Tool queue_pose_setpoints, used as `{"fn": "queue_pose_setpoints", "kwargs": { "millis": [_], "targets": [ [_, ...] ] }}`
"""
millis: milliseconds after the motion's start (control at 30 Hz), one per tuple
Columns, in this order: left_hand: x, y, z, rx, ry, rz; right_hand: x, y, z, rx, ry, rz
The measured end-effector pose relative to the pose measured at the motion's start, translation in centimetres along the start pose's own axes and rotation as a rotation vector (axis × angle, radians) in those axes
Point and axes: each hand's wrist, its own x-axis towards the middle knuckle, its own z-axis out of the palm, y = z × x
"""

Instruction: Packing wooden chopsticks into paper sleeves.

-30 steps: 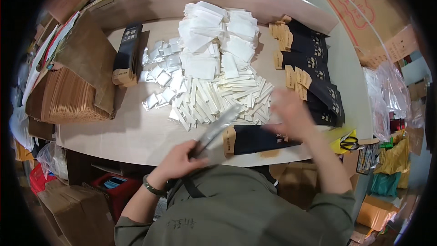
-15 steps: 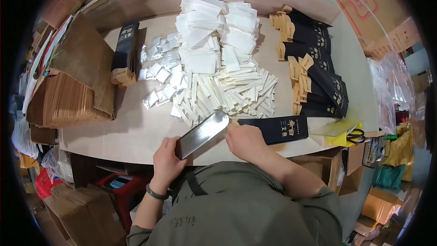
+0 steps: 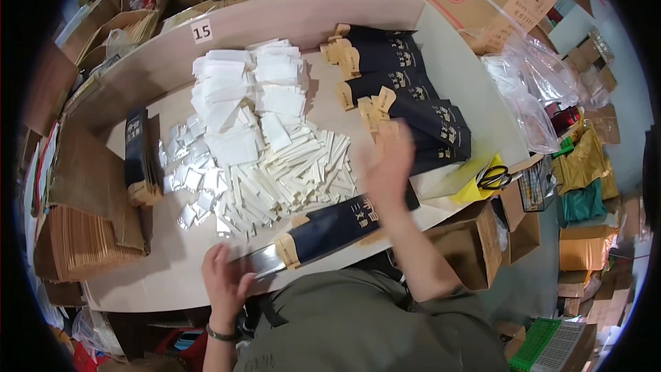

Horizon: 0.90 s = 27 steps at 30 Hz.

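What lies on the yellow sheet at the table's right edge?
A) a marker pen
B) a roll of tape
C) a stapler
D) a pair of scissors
D: a pair of scissors with dark loop handles lies on the yellow sheet at the right edge of the table, beside the stacked dark sleeves.

dark sleeve [image 3: 344,224] now over silvery packet [image 3: 258,260], right hand [image 3: 389,169] lifted

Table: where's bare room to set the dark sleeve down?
Bare table lies at the near-left corner, between the brown card stack and the left hand. A thin strip runs between the white packets and the dark sleeve rows. The middle is crowded with packets and paper strips.
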Motion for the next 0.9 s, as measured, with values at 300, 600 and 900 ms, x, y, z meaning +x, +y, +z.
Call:
{"fn": "queue_pose_setpoints", "kwargs": {
  "millis": [300, 600, 900],
  "targets": [
    [-1.2, -3.2, 3.1, 0.078, 0.139, -0.126, 10.2, 15.3, 10.0, -0.303, -0.041, 0.603],
    [-1.3, -1.3, 2.3, 0.020, 0.177, -0.208, 21.4, 9.8, 12.8, -0.798, -0.105, -0.059],
    [-0.5, -2.2, 2.0, 0.062, 0.140, -0.198, 17.4, 5.3, 14.1, -0.257, -0.463, -0.302]
  ]
}}
